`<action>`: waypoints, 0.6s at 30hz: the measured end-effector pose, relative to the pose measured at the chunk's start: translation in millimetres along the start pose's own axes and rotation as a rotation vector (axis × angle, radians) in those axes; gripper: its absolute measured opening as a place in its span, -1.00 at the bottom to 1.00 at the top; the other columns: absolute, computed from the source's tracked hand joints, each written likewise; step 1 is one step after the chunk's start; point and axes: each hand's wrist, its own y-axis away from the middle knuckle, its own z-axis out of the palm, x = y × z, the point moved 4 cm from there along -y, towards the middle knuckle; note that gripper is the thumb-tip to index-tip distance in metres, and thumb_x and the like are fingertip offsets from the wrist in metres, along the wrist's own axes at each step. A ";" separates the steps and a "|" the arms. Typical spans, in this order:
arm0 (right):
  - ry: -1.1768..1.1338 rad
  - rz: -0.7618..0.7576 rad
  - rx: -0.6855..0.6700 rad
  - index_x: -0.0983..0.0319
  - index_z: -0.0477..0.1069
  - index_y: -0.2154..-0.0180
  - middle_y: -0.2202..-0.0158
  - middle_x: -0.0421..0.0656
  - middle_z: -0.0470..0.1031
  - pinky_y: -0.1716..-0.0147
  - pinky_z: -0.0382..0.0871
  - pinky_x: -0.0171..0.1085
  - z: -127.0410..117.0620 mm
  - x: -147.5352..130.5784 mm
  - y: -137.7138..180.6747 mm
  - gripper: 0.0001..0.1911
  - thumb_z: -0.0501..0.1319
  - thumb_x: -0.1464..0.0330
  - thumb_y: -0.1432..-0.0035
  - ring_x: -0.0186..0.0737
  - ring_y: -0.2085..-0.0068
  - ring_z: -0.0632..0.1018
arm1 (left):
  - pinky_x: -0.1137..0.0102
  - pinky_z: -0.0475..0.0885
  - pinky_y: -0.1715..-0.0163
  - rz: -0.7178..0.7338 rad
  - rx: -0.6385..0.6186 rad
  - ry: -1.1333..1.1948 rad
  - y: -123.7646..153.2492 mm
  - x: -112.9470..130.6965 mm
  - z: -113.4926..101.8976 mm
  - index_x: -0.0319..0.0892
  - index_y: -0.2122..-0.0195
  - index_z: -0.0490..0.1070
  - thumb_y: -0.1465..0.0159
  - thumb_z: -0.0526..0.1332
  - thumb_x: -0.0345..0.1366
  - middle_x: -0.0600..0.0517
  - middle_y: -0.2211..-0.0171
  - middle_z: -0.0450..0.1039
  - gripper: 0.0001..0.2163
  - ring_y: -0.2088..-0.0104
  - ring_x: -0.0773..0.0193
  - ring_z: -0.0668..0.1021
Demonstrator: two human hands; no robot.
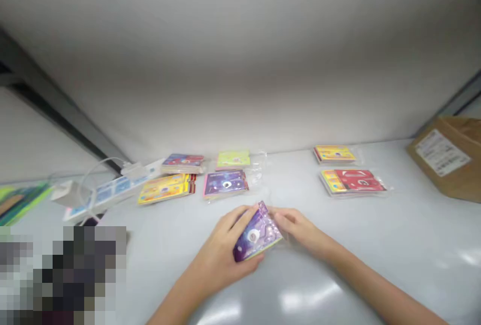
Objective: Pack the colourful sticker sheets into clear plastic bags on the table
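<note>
My left hand [225,252] is closed round a small stack of purple cards [251,237], fingers on top and thumb along the near edge. The stack is tilted above the table, with a white round mark on its face and a yellow-green lower edge. Shiny clear plastic covers its right part, like a bag [276,229]. At this right end my right hand [296,227] pinches the clear plastic; its fingertips are partly hidden. Just beyond the hands lies another bagged purple stack [225,183], with a yellow-green bagged stack [233,159] behind it.
On the left are a yellow stack [165,188], a blue-and-red stack [183,161] and a white power strip [112,189] with plugs and a cable. Bagged yellow [334,153] and red-and-yellow [355,182] stacks lie right. A brown cardboard package [451,159] stands far right.
</note>
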 end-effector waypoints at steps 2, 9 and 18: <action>-0.073 0.027 0.006 0.18 0.31 -0.05 0.00 -0.12 0.42 -0.06 0.19 -0.15 3.1 0.7 -0.5 -0.40 0.08 -0.01 -0.06 -0.15 -0.04 0.39 | 0.20 0.20 -0.10 0.043 -0.002 -0.014 -0.4 -0.2 4.1 0.00 -0.22 -0.07 -0.08 0.24 -0.32 -0.04 -0.17 0.11 -0.29 -0.14 0.09 0.23; -0.139 0.120 -0.042 0.19 0.17 -0.14 -0.18 -0.06 0.20 -0.15 0.03 -0.13 9.0 15.2 1.3 -0.34 0.13 0.04 -0.06 -0.15 -0.16 0.24 | 0.17 0.25 -0.04 0.118 0.038 -0.082 -5.2 8.7 13.9 -0.01 -0.23 -0.10 -0.05 0.23 -0.35 -0.06 -0.13 0.20 -0.26 -0.07 0.06 0.30; 0.038 0.066 -0.020 0.13 -0.14 -0.25 -0.14 -0.07 0.25 -0.19 -0.10 -0.08 24.5 5.9 3.4 -0.28 0.04 0.05 -0.14 -0.19 -0.15 0.25 | 0.11 0.29 0.08 0.073 -0.039 -0.188 -5.4 18.2 22.2 0.14 -0.18 0.01 -0.02 0.25 -0.37 -0.07 -0.08 0.20 -0.29 0.02 0.00 0.33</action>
